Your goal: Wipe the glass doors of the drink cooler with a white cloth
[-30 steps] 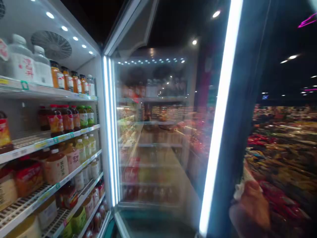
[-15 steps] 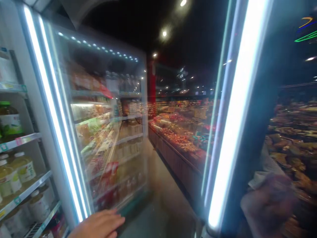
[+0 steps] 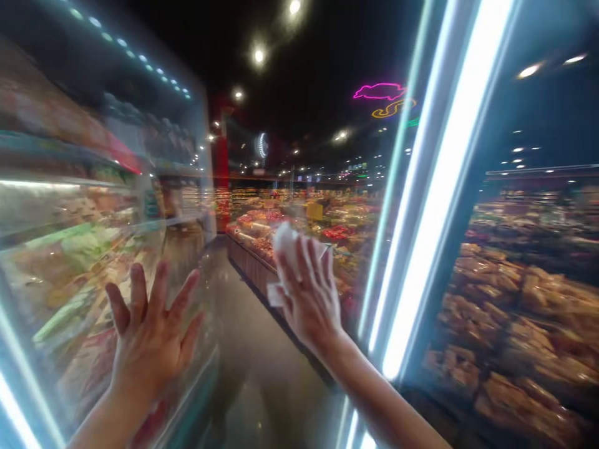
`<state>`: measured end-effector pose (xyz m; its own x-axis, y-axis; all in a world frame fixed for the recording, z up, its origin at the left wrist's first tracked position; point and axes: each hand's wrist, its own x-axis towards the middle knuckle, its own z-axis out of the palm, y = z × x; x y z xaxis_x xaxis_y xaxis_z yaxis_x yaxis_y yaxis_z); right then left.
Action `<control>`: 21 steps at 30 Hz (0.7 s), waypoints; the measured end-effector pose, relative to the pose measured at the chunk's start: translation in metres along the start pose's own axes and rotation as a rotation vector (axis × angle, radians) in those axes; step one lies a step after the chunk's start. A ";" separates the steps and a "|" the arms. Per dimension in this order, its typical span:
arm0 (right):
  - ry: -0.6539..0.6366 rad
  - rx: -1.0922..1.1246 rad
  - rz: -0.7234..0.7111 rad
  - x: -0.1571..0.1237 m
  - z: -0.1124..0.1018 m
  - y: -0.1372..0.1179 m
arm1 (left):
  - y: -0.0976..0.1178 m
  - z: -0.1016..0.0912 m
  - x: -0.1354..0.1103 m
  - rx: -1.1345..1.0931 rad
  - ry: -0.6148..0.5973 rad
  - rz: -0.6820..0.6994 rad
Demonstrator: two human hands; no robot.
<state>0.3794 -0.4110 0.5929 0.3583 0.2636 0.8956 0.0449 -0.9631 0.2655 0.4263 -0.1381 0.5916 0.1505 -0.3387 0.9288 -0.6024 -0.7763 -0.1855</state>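
the right hand's grip (image 3: 309, 299) lies flat, fingers a little fanned, pinning a white cloth (image 3: 285, 240) against the glass door (image 3: 243, 368). the cloth bunches out above the fingertips and at the thumb side, its long axis running up and slightly left. the left hand (image 3: 147, 330) is spread wide and bare, palm on the glass, lower and well apart to the left, so the right is the one on the cloth. a lit strip (image 3: 435, 206) stands just right of it; blurred shelves (image 3: 70, 249) show at left.

Two hands — left (image 3: 147, 330), right (image 3: 309, 293) — one white cloth (image 3: 285, 243)
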 end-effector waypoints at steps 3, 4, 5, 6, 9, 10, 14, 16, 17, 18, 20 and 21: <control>-0.003 -0.015 -0.155 0.017 0.022 -0.034 | -0.036 0.005 0.013 0.048 -0.015 0.109; -0.010 -0.022 -0.197 0.030 0.026 -0.042 | -0.054 0.002 0.019 0.055 -0.013 0.152; -0.008 -0.041 -0.187 0.046 0.027 -0.048 | -0.073 -0.003 0.027 0.053 0.000 0.190; 0.020 -0.069 -0.123 0.063 0.025 -0.054 | -0.094 -0.009 0.034 0.043 0.021 0.220; 0.168 -0.151 0.150 0.110 0.017 -0.081 | -0.151 -0.026 0.056 -0.017 0.085 0.262; 0.187 -0.158 0.140 0.121 0.017 -0.094 | -0.167 -0.030 0.061 -0.040 0.098 0.265; 0.049 -0.162 -0.272 0.150 0.020 -0.126 | -0.206 -0.039 0.069 -0.051 0.159 0.269; 0.070 -0.202 -0.193 0.167 0.012 -0.118 | -0.214 -0.042 0.070 -0.024 0.187 0.282; 0.118 -0.226 -0.063 0.177 0.006 -0.111 | -0.216 -0.044 0.071 -0.018 0.194 0.289; 0.167 -0.247 0.078 0.188 -0.001 -0.106 | -0.216 -0.047 0.074 -0.014 0.199 0.297; 0.214 -0.267 0.217 0.207 -0.013 -0.104 | -0.212 -0.054 0.084 -0.011 0.223 0.309; 0.194 -0.257 0.170 0.213 -0.018 -0.109 | -0.209 -0.058 0.091 -0.013 0.239 0.311</control>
<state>0.4343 -0.2492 0.7613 0.1559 0.1303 0.9791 -0.2450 -0.9552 0.1661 0.5204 0.0241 0.7340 -0.2271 -0.4220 0.8777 -0.6002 -0.6491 -0.4674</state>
